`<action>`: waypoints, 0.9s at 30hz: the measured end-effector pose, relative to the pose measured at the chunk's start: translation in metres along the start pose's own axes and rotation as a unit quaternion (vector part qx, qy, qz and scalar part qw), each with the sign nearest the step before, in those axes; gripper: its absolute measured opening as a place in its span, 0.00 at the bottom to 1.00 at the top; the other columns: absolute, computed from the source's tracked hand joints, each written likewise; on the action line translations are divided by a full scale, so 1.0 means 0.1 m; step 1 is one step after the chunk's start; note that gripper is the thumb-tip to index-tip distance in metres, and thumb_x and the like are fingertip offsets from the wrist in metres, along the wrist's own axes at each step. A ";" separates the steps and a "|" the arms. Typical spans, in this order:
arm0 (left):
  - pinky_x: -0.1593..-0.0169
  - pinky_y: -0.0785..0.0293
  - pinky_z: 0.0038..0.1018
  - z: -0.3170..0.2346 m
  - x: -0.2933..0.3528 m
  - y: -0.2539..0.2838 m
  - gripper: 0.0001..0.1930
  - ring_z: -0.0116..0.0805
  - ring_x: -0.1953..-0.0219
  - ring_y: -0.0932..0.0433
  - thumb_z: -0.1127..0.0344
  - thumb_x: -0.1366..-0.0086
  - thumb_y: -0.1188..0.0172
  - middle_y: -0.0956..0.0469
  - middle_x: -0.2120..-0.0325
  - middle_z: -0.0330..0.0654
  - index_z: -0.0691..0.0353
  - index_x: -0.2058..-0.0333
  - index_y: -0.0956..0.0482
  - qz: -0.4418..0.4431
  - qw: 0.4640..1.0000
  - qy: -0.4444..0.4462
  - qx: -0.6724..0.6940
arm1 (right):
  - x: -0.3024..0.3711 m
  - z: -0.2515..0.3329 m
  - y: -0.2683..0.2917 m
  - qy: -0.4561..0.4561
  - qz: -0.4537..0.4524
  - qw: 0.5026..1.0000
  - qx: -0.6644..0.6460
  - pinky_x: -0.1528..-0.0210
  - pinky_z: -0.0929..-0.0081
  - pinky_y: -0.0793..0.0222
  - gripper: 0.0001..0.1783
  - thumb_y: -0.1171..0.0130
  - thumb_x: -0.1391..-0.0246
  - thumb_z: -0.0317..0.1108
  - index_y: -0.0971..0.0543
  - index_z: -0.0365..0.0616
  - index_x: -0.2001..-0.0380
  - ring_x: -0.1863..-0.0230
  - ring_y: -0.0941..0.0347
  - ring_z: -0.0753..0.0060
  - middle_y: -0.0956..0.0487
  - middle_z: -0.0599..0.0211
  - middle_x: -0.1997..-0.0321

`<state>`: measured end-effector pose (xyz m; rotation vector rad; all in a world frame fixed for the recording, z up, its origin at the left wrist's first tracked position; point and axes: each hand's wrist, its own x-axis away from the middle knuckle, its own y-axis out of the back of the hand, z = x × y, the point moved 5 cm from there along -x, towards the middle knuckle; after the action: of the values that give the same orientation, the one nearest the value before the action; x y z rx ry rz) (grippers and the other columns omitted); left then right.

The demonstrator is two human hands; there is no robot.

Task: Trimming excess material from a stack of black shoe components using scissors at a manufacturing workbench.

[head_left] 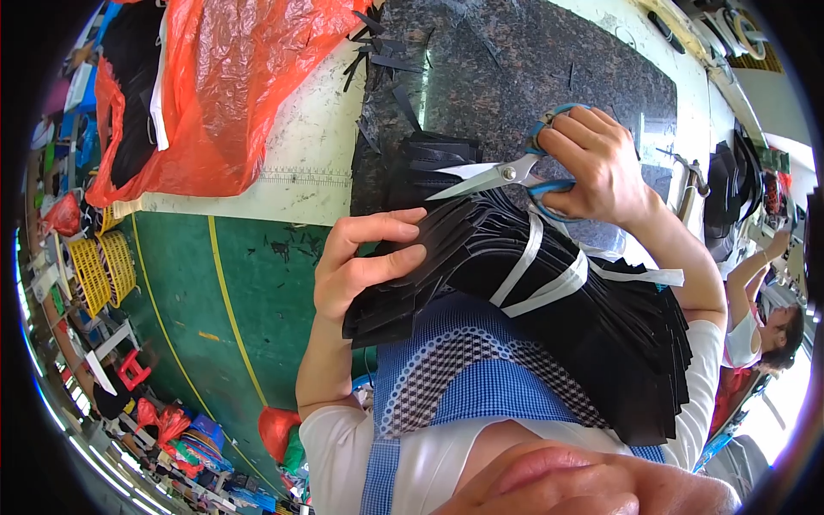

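My left hand grips one end of a thick bundle of black flat strips, fingers on top of the fanned layers. A white fabric tie wraps round the bundle's middle, its tail sticking out to the right. The bundle lies bent across the front of my blue checked apron. In my right hand are scissors with blue handles, fingers through the loops. Their blades stand apart just above the strips near my left fingers. More black pieces lie on the slab beyond the blades.
A dark speckled stone slab covers the worktable, with black offcuts at its left. A red plastic bag sits on the white table part. Left is a green floor with yellow lines and baskets. Another person works at right.
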<state>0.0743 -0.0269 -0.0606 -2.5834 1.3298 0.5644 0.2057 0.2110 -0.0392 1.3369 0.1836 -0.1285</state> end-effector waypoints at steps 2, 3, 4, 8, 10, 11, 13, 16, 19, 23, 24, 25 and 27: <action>0.46 0.18 0.40 0.01 0.01 0.01 0.14 0.54 0.50 0.17 0.78 0.46 0.29 0.21 0.57 0.52 0.66 0.59 0.16 0.004 1.000 0.000 -0.003 | 0.05 -0.03 -0.03 0.002 0.010 1.000 0.007 0.66 0.65 0.27 0.22 0.28 0.67 0.41 0.22 0.44 0.67 0.68 0.27 0.62 0.26 0.67 0.72; 0.46 0.18 0.40 0.02 0.01 0.01 0.14 0.54 0.50 0.17 0.78 0.46 0.29 0.22 0.56 0.52 0.66 0.59 0.16 0.010 1.000 0.000 -0.005 | 0.08 -0.03 -0.04 -0.004 0.016 1.000 0.001 0.68 0.64 0.27 0.22 0.28 0.68 0.41 0.22 0.44 0.67 0.70 0.26 0.63 0.26 0.68 0.73; 0.46 0.18 0.40 0.03 0.00 0.00 0.14 0.54 0.50 0.17 0.78 0.46 0.29 0.22 0.56 0.52 0.66 0.59 0.16 0.008 1.000 0.001 -0.007 | 0.08 -0.03 -0.05 -0.011 0.021 1.000 -0.006 0.69 0.64 0.27 0.22 0.28 0.68 0.42 0.22 0.44 0.68 0.71 0.26 0.63 0.26 0.68 0.74; 0.45 0.19 0.40 0.03 -0.02 0.00 0.15 0.53 0.48 0.18 0.78 0.45 0.29 0.22 0.54 0.52 0.65 0.58 0.16 0.020 1.000 0.006 0.012 | -0.26 0.13 0.08 0.034 -0.045 0.998 0.007 0.73 0.64 0.27 0.21 0.27 0.67 0.41 0.22 0.45 0.70 0.74 0.25 0.63 0.26 0.69 0.77; 0.44 0.20 0.40 0.00 -0.04 0.00 0.15 0.53 0.46 0.19 0.78 0.45 0.29 0.22 0.52 0.51 0.64 0.57 0.16 0.033 0.999 0.007 0.010 | -0.24 0.09 0.03 0.025 0.024 0.999 0.002 0.75 0.63 0.27 0.18 0.27 0.65 0.40 0.22 0.44 0.71 0.76 0.23 0.62 0.25 0.68 0.78; 0.41 0.23 0.41 0.01 -0.03 0.02 0.15 0.54 0.44 0.21 0.77 0.45 0.29 0.23 0.49 0.53 0.63 0.57 0.17 0.036 0.999 0.029 0.005 | -0.19 0.06 -0.02 -0.012 0.043 0.998 -0.039 0.75 0.61 0.27 0.15 0.28 0.61 0.38 0.21 0.42 0.71 0.76 0.22 0.59 0.23 0.64 0.79; 0.38 0.26 0.41 0.03 -0.06 0.03 0.15 0.55 0.42 0.23 0.76 0.44 0.29 0.24 0.45 0.54 0.61 0.56 0.17 0.038 0.998 0.051 0.003 | -0.07 -0.02 -0.02 -0.060 0.058 0.994 -0.071 0.74 0.60 0.27 0.15 0.29 0.59 0.37 0.21 0.41 0.71 0.76 0.22 0.57 0.23 0.62 0.79; 0.35 0.32 0.42 0.04 -0.14 0.06 0.15 0.54 0.39 0.26 0.73 0.43 0.30 0.26 0.39 0.56 0.58 0.56 0.19 0.064 0.993 0.077 -0.062 | 0.06 -0.14 0.01 -0.140 0.079 0.979 -0.123 0.73 0.59 0.26 0.14 0.30 0.57 0.36 0.20 0.40 0.70 0.77 0.22 0.51 0.23 0.58 0.80; 0.35 0.34 0.43 0.08 -0.15 0.07 0.15 0.53 0.40 0.25 0.70 0.43 0.32 0.27 0.38 0.57 0.56 0.57 0.21 0.108 0.986 0.089 -0.091 | 0.21 -0.22 0.06 -0.151 0.079 0.978 -0.121 0.73 0.59 0.27 0.13 0.31 0.58 0.34 0.20 0.39 0.69 0.75 0.22 0.50 0.22 0.57 0.78; 0.37 0.32 0.42 0.02 -0.15 0.05 0.15 0.52 0.42 0.24 0.71 0.42 0.32 0.23 0.42 0.57 0.57 0.57 0.23 0.121 0.983 0.034 -0.136 | 0.30 -0.22 0.08 -0.144 0.029 0.984 -0.106 0.73 0.59 0.27 0.15 0.31 0.62 0.34 0.21 0.39 0.69 0.74 0.22 0.52 0.22 0.58 0.76; 0.38 0.30 0.41 0.01 -0.14 0.05 0.14 0.52 0.44 0.23 0.71 0.41 0.33 0.23 0.43 0.58 0.58 0.56 0.23 0.115 0.986 0.040 -0.116 | 0.30 -0.20 0.08 -0.123 0.027 0.988 -0.091 0.71 0.60 0.27 0.17 0.31 0.64 0.35 0.20 0.40 0.68 0.74 0.23 0.53 0.23 0.59 0.76; 0.38 0.30 0.41 -0.01 -0.11 0.03 0.14 0.52 0.44 0.23 0.71 0.41 0.33 0.23 0.43 0.58 0.58 0.56 0.23 0.115 0.986 0.040 -0.116 | 0.29 -0.19 0.08 -0.102 0.026 0.992 -0.077 0.70 0.60 0.26 0.19 0.31 0.67 0.35 0.20 0.40 0.67 0.73 0.23 0.54 0.23 0.61 0.75; 0.43 0.24 0.37 0.06 -0.04 0.03 0.14 0.49 0.47 0.20 0.73 0.40 0.33 0.22 0.46 0.59 0.59 0.55 0.23 0.067 0.987 0.133 0.068 | 0.22 -0.16 0.08 -0.081 0.023 0.995 -0.053 0.69 0.61 0.26 0.21 0.31 0.68 0.36 0.20 0.40 0.66 0.72 0.24 0.55 0.24 0.62 0.75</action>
<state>0.0681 -0.0238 -0.0639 -2.5373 1.5729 0.1426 0.2277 0.2284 -0.0399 1.2172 0.0217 -0.1849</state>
